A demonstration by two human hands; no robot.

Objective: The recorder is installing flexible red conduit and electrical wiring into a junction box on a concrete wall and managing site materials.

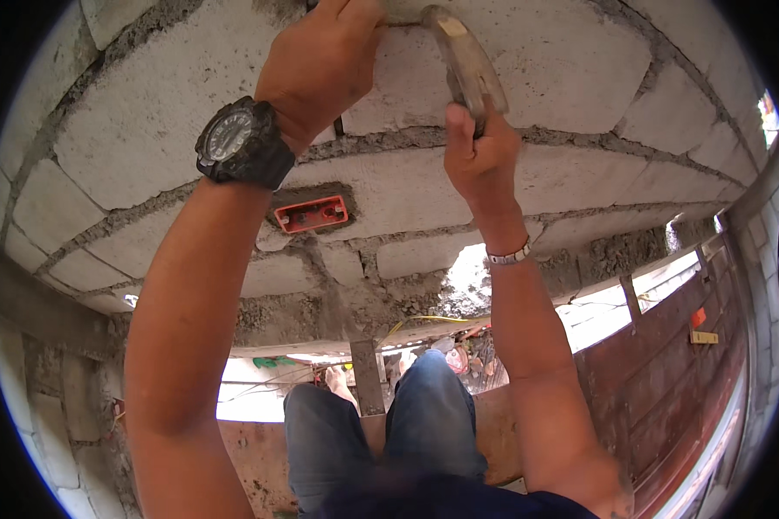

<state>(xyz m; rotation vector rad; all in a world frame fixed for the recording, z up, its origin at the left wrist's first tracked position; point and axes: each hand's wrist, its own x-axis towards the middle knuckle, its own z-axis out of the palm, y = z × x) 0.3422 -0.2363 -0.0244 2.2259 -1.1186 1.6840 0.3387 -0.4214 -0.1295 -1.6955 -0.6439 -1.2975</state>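
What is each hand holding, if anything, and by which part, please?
The right hand holds a hammer-like tool by its lower end; for the left hand, I cannot tell.

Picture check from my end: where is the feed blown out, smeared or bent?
Head view: daylight burns to white in the bright gap beside the knees; head view: the curved tool in the right hand looks slightly smeared, probably motion; head view: the wall's mortar joints bow toward the dark rim, a fisheye effect.
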